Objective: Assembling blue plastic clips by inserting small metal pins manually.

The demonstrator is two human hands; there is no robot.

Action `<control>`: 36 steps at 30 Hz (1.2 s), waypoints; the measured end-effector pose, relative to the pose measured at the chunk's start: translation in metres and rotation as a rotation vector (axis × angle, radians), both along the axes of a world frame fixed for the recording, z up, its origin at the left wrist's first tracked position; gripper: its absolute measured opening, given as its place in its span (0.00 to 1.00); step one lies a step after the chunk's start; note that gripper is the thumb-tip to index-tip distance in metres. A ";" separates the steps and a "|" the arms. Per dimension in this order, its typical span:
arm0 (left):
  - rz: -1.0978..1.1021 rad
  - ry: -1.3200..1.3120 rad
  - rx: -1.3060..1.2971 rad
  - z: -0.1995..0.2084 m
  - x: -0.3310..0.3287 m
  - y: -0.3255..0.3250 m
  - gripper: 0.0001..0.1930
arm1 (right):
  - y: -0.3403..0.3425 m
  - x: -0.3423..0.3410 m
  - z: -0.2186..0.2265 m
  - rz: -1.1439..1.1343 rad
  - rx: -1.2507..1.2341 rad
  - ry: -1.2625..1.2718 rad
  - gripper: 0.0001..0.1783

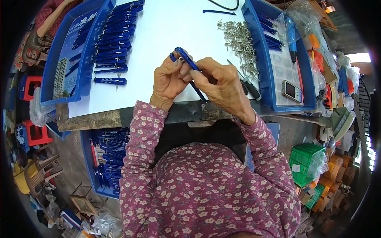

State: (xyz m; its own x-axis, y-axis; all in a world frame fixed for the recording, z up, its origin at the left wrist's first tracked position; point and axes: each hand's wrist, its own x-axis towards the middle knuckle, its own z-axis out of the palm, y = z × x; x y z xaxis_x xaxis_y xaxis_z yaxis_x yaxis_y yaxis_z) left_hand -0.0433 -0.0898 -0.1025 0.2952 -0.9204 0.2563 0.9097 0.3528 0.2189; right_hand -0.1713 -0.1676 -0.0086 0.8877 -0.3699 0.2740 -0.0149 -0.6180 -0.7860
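A long blue plastic handle piece (186,57) is held slantwise between both hands above the near edge of the table. My left hand (166,81) grips its upper part, with thumb and fingers pinched around it. On its lower part, the curled fingers of my right hand (222,81) are closed. Below the hands a dark blue leg (198,92) points toward the table edge; I cannot tell whether it belongs to the same piece. A stack of similar blue pieces with metal pins (115,41) lies to the left. Small silvery metal parts (240,43) are heaped to the right.
Blue trays flank the white tabletop (170,23), left (82,79) and right (270,89). The right one holds a phone (291,91) and a blue electric screwdriver (291,35). Black-handled screwdrivers (252,89) lie beside my right hand. A bin of blue pieces (109,158) sits below the table.
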 end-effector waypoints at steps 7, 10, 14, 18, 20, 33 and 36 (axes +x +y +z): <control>-0.054 -0.006 -0.034 -0.005 0.001 0.001 0.10 | 0.003 -0.002 0.002 0.014 -0.165 -0.031 0.05; -0.056 -0.057 -0.009 -0.001 0.000 -0.001 0.10 | 0.002 -0.006 -0.001 -0.026 -0.165 -0.017 0.04; -0.045 -0.073 0.019 0.002 -0.001 0.001 0.11 | 0.000 -0.007 -0.001 -0.034 -0.233 -0.062 0.05; 0.016 -0.179 0.128 0.008 -0.002 0.001 0.13 | -0.006 -0.013 -0.011 -0.098 -0.055 0.066 0.06; 0.004 -0.241 0.124 0.013 -0.003 0.000 0.15 | -0.010 -0.018 -0.017 -0.132 0.019 0.093 0.07; -0.123 -0.832 0.352 0.065 -0.029 0.004 0.28 | -0.023 -0.047 -0.068 0.034 1.181 -0.165 0.18; -0.131 -0.847 0.370 0.065 -0.029 0.007 0.29 | -0.021 -0.047 -0.066 0.029 1.192 -0.153 0.18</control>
State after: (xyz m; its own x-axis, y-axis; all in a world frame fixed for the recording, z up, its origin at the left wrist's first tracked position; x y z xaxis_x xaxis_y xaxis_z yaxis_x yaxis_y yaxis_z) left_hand -0.0720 -0.0833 -0.0372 0.0321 -0.9992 0.0229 0.4230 0.0344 0.9055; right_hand -0.2183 -0.1881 -0.0749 0.8879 -0.4431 -0.1235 0.1306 0.5002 -0.8560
